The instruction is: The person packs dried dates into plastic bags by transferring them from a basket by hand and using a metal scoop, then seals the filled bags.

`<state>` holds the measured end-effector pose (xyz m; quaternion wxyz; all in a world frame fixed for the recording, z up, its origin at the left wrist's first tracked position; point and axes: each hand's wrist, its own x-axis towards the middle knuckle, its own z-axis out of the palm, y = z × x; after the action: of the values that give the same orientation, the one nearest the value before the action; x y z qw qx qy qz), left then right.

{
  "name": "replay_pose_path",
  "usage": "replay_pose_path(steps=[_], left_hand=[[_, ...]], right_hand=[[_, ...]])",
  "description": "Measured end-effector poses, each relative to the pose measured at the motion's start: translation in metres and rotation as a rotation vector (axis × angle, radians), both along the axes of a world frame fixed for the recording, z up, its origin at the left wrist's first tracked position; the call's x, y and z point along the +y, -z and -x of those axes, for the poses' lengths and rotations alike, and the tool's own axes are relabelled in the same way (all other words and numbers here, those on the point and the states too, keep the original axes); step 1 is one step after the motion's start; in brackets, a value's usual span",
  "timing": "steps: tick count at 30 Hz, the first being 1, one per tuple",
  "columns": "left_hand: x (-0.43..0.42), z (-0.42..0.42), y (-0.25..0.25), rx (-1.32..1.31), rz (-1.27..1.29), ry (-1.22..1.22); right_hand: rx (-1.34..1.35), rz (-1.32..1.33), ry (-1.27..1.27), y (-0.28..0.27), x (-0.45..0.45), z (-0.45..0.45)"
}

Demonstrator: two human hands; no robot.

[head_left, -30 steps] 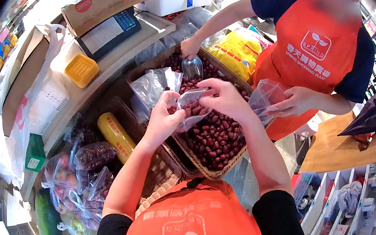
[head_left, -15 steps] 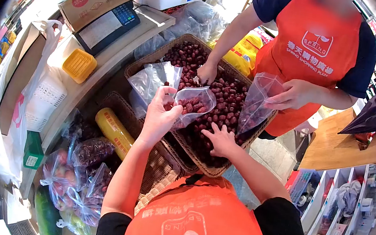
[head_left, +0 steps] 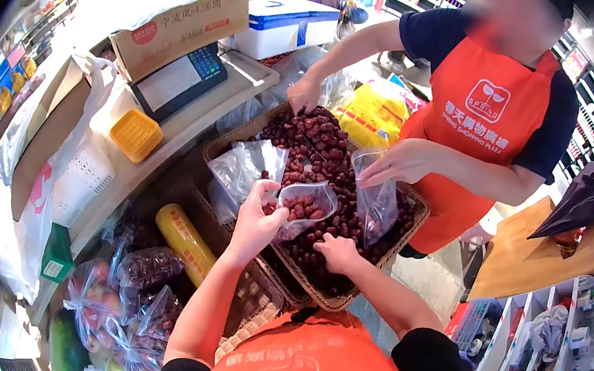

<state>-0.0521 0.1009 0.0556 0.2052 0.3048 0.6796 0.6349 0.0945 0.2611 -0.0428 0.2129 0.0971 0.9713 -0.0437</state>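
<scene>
Red dates (head_left: 324,155) fill a wicker basket (head_left: 389,264) in front of me. My left hand (head_left: 258,222) grips the rim of a clear plastic bag (head_left: 306,214) that gapes above the basket, with some dates inside it. Among the dates at the basket's near side, my right hand (head_left: 338,254) has its fingers drawn together on them; how many it holds is hidden. Left of my bag, another stack of clear bags (head_left: 247,167) lies against the basket.
Across the basket, a co-worker in a red apron (head_left: 477,112) tips dates with one hand and holds a clear bag (head_left: 375,201) in the other. A yellow roll (head_left: 182,234) and bagged produce (head_left: 96,294) lie to the left, below a counter with a scale (head_left: 178,83).
My right hand's fingers have gone from spread to drawn together on the dates. The co-worker's hand has risen toward the far rim, with dates sliding below it. My view has tilted up slightly.
</scene>
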Motion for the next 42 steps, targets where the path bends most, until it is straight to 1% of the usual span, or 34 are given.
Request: replay_pose_path(steps=[2, 5, 6, 8, 10, 12, 13, 14, 16, 18, 19, 20, 22, 25, 28, 29, 32, 33, 36, 37, 38, 40, 41, 42], left_hand=[[0.001, -0.001, 0.003, 0.014, -0.028, 0.002], [0.0, -0.002, -0.001, -0.047, -0.018, 0.012], [-0.001, -0.001, 0.0, -0.051, -0.007, 0.01], [0.003, 0.0, 0.001, -0.053, 0.015, 0.022], [0.004, -0.002, -0.003, -0.047, 0.028, 0.027], [0.007, -0.003, -0.002, -0.009, 0.028, 0.027], [0.008, -0.003, 0.002, 0.027, 0.02, 0.023], [0.01, -0.004, 0.004, 0.065, 0.011, 0.019], [0.012, -0.009, -0.002, 0.008, -0.03, 0.037], [0.012, -0.015, -0.012, -0.057, -0.025, 0.036], [0.012, -0.016, -0.013, -0.061, -0.029, 0.034], [0.013, -0.016, -0.015, -0.064, -0.038, 0.03], [0.013, -0.015, -0.014, -0.064, -0.049, 0.018], [0.014, -0.01, -0.006, -0.048, -0.047, 0.004], [0.013, -0.007, -0.002, -0.045, -0.03, -0.003], [0.014, -0.006, -0.001, -0.054, -0.029, -0.001], [0.015, -0.002, 0.002, -0.079, -0.043, 0.036], [0.015, -0.002, 0.003, -0.089, -0.047, 0.054], [0.012, -0.002, -0.003, -0.05, -0.025, 0.0], [0.012, 0.001, -0.001, 0.0, -0.076, -0.002], [0.009, 0.001, -0.003, -0.108, -0.122, 0.002], [0.002, 0.008, -0.001, -0.15, -0.154, -0.048], [0.001, 0.012, 0.002, -0.17, -0.186, -0.1], [-0.003, 0.018, 0.006, -0.046, -0.163, -0.148]], right_hand=[[0.043, 0.048, 0.051, -0.002, 0.003, -0.004], [0.197, 0.234, 0.192, -0.028, 0.008, -0.012], [0.326, 0.325, 0.234, -0.023, 0.018, -0.014], [0.578, 0.582, 0.23, -0.036, 0.037, -0.016], [0.727, 0.777, 0.278, -0.084, 0.041, -0.012], [0.889, 0.907, 0.268, -0.124, 0.038, -0.003], [0.84, 0.95, 0.314, -0.139, 0.036, 0.002], [0.916, 0.949, 0.259, -0.144, 0.032, 0.012], [0.843, 1.137, 0.347, -0.141, 0.024, 0.033], [0.845, 1.147, 0.436, -0.133, 0.008, 0.051], [0.922, 1.091, 0.377, -0.121, 0.003, 0.061], [0.892, 1.038, 0.475, -0.113, -0.002, 0.065], [1.183, 0.613, 0.413, -0.099, -0.016, 0.072], [1.32, 0.671, 0.347, -0.092, -0.023, 0.076], [1.209, 1.137, 0.469, -0.09, -0.023, 0.071], [1.113, 1.355, 0.563, -0.092, -0.024, 0.066], [1.165, 1.302, 0.506, -0.096, -0.021, 0.064], [1.151, 1.305, 0.488, -0.105, -0.022, 0.059], [1.064, 1.344, 0.658, -0.131, -0.02, 0.046], [1.145, 1.367, 0.61, -0.123, -0.01, 0.044], [1.213, 1.357, 0.673, -0.117, -0.004, 0.041], [1.102, 1.291, 0.678, -0.106, 0.014, 0.025], [0.994, 1.202, 0.773, -0.093, 0.02, 0.018], [0.907, 1.02, 0.641, -0.073, 0.023, 0.014]])
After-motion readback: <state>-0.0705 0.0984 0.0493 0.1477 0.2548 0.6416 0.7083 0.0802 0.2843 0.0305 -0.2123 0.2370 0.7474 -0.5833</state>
